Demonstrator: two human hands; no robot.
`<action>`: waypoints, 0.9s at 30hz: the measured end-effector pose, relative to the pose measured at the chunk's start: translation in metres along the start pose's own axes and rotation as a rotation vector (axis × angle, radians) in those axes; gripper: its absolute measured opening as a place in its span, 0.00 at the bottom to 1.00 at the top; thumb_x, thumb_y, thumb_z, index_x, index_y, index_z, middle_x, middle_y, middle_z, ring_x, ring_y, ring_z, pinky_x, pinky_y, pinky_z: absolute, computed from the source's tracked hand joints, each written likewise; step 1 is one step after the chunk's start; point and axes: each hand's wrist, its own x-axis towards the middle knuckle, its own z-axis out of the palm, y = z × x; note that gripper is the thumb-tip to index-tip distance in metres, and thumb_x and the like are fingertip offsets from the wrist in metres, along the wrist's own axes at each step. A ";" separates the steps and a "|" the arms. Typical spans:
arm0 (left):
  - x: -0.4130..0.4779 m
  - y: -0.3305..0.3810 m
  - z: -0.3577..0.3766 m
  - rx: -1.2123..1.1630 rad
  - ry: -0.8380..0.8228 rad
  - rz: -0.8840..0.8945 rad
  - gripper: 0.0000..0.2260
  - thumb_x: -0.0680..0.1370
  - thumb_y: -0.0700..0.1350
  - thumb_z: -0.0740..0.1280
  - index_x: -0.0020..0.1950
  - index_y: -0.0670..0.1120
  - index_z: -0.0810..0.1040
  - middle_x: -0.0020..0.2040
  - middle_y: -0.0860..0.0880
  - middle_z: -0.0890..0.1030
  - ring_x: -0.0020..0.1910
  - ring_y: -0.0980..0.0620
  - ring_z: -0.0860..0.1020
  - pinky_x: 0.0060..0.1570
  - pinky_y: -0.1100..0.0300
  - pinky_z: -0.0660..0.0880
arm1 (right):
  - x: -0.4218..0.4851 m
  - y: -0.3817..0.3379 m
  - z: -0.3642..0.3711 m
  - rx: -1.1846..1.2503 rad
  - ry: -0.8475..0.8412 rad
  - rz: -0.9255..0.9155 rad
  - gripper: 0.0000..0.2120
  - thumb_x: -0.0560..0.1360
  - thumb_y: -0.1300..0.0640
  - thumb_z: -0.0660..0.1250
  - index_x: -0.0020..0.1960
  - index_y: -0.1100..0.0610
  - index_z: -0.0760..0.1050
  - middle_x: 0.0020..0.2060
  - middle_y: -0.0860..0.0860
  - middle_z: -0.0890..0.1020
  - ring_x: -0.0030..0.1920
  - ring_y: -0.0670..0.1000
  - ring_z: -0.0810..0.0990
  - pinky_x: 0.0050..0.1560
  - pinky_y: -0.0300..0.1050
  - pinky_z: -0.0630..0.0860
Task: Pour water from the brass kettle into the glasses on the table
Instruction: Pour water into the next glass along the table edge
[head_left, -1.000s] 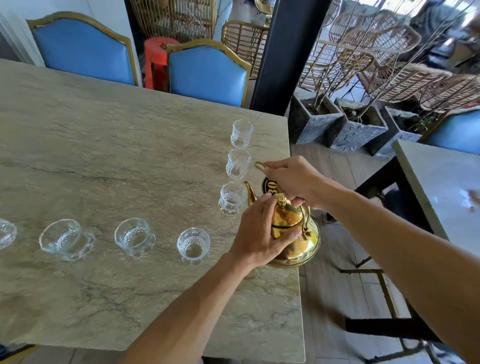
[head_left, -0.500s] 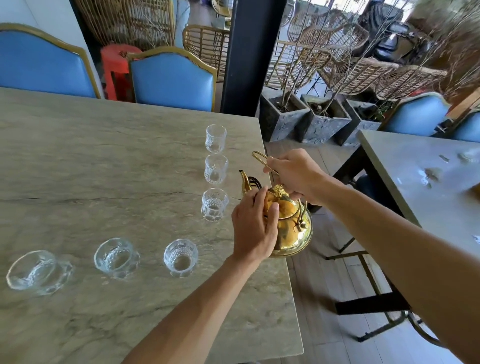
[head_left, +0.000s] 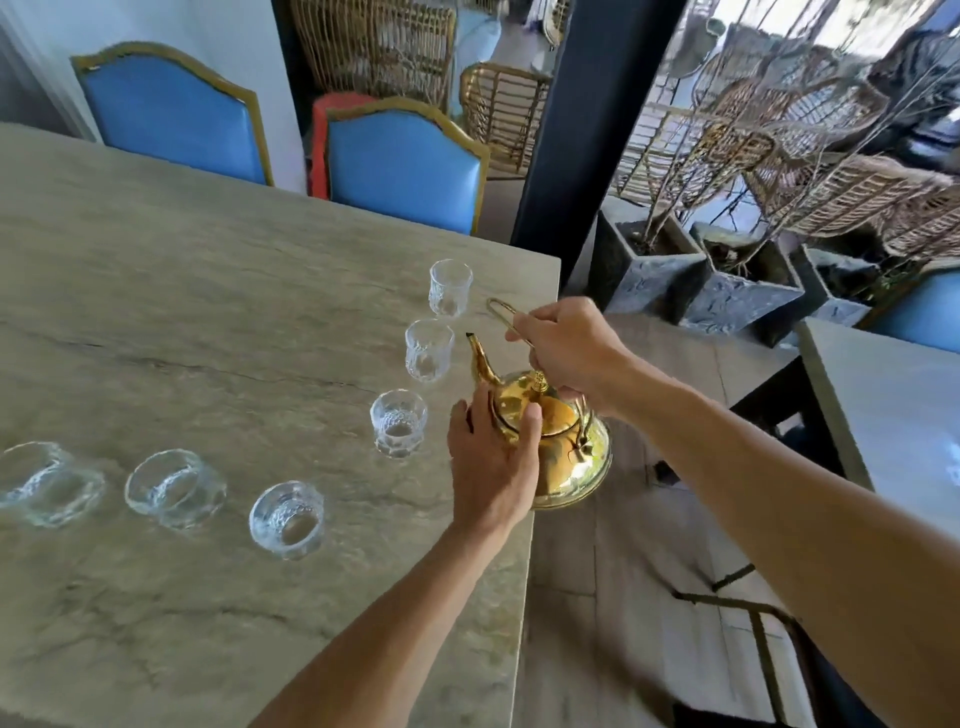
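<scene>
A shiny brass kettle sits at the right edge of the stone table, spout pointing up and left. My right hand grips its thin wire handle above the lid. My left hand rests on the kettle's near side with fingers spread against the body. Several small clear glasses stand in an L. One is just left of the kettle, another beside the spout, a third farther back. Others run left along the near side.
Two blue chairs stand at the table's far side. A dark pillar and grey planters are to the right. A second table is at the far right, with wood floor between.
My left hand has slid from the lid down onto the kettle's near side. My right hand keeps its hold on the handle. The kettle stays at the table edge; the camera shifted.
</scene>
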 end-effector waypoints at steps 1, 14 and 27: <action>0.002 0.002 0.006 -0.021 -0.005 -0.019 0.48 0.71 0.82 0.48 0.78 0.49 0.67 0.74 0.40 0.70 0.75 0.40 0.66 0.74 0.39 0.66 | 0.005 0.001 -0.003 -0.007 -0.024 -0.014 0.13 0.81 0.56 0.60 0.45 0.57 0.81 0.29 0.55 0.69 0.20 0.47 0.60 0.22 0.36 0.57; 0.018 -0.003 0.053 -0.057 0.115 -0.100 0.42 0.72 0.77 0.58 0.74 0.48 0.71 0.67 0.44 0.73 0.70 0.44 0.70 0.71 0.44 0.71 | 0.046 0.019 -0.022 -0.028 -0.198 -0.005 0.12 0.82 0.54 0.61 0.48 0.58 0.81 0.25 0.52 0.65 0.22 0.48 0.56 0.23 0.36 0.56; 0.051 -0.002 0.056 -0.149 0.168 -0.156 0.34 0.75 0.71 0.55 0.72 0.50 0.73 0.62 0.49 0.74 0.66 0.51 0.70 0.69 0.51 0.69 | 0.093 -0.006 -0.002 -0.153 -0.287 0.085 0.13 0.83 0.53 0.58 0.55 0.58 0.80 0.24 0.50 0.66 0.20 0.47 0.55 0.22 0.36 0.55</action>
